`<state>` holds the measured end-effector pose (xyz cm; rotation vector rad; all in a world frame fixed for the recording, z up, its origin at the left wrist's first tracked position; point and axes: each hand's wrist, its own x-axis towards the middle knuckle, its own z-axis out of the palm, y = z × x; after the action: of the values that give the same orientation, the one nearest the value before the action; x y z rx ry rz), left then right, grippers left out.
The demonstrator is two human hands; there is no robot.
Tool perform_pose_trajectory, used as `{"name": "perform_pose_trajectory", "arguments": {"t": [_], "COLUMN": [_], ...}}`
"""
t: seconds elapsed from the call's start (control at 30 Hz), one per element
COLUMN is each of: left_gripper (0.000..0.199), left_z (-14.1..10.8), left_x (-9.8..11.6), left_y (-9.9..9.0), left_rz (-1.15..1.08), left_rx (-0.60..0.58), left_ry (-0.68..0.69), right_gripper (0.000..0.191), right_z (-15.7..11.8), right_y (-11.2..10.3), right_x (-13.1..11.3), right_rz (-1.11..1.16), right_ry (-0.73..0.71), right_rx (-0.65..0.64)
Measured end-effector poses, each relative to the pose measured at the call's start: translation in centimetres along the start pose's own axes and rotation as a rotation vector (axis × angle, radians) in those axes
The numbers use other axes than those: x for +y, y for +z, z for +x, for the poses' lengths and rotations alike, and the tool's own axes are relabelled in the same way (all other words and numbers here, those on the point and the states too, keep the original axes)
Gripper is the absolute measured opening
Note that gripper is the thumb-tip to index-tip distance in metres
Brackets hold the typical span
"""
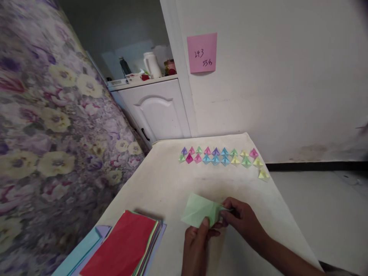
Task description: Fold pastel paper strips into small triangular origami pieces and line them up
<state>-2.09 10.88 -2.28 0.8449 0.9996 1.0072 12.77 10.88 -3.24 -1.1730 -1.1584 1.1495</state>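
Observation:
A pale green sheet of origami paper (pixel 198 210), creased and partly folded, is held just above the table between both hands. My left hand (pixel 197 239) grips its lower edge, thumb on top and fingers underneath. At the sheet's right end, my right hand (pixel 240 215) pinches a folded edge between thumb and fingers. Part of that fold is hidden by the fingers. Beyond the hands, small folded paper pieces (pixel 215 159) in pink, purple, blue, green and yellow stand in two rows, with a yellow piece (pixel 263 175) in front of the right end.
A stack of coloured paper with a red sheet (pixel 123 241) on top lies at the table's left front, beside light blue paper (pixel 82 249). The cream-covered table (pixel 161 180) meets the wall. A floral curtain (pixel 57 145) hangs at left; a pink note (pixel 202 53) is stuck above.

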Motion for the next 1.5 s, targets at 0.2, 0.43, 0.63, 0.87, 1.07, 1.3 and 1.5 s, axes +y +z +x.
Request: {"name": "perform_pose_trajectory", "arguments": {"t": [0.2, 0.43, 0.63, 0.87, 1.07, 1.3, 1.5], "left_gripper": [0.036, 0.026, 0.018, 0.015, 0.021, 0.018, 0.018], "left_z": [0.1, 0.0, -0.3, -0.2, -0.2, -0.4, -0.2], "left_x": [-0.4, -0.6, -0.4, -0.8, -0.7, -0.5, -0.5], "left_y": [0.5, 0.9, 1.0, 0.6, 0.6, 0.8, 0.6], "left_rz": [-0.021, 0.015, -0.101, -0.202, -0.222, -0.180, 0.057], "left_rx": [-0.007, 0.079, 0.048, 0.002, 0.043, 0.013, -0.039], "left_ry": [0.014, 0.020, 0.019, -0.002, -0.015, -0.006, -0.005], "right_gripper": [0.016, 0.015, 0.013, 0.019, 0.031, 0.028, 0.022], "right_z": [-0.3, -0.8, -1.1, -1.1, -1.3, -1.3, -1.4], "right_y": [0.1, 0.2, 0.4, 0.4, 0.1, -0.2, -0.4], "right_x": [0.4, 0.3, 0.4, 0.0, -0.5, -0.2, 0.0], "right_rz": [-0.132, -0.221, -0.197, -0.002, 0.057, 0.007, -0.061], "right_ry": [-0.012, -0.017, 0.001, 0.033, 0.032, 0.011, 0.031], "right_rx": [0.043, 0.032, 0.018, 0.029, 0.050, 0.018, -0.017]}}
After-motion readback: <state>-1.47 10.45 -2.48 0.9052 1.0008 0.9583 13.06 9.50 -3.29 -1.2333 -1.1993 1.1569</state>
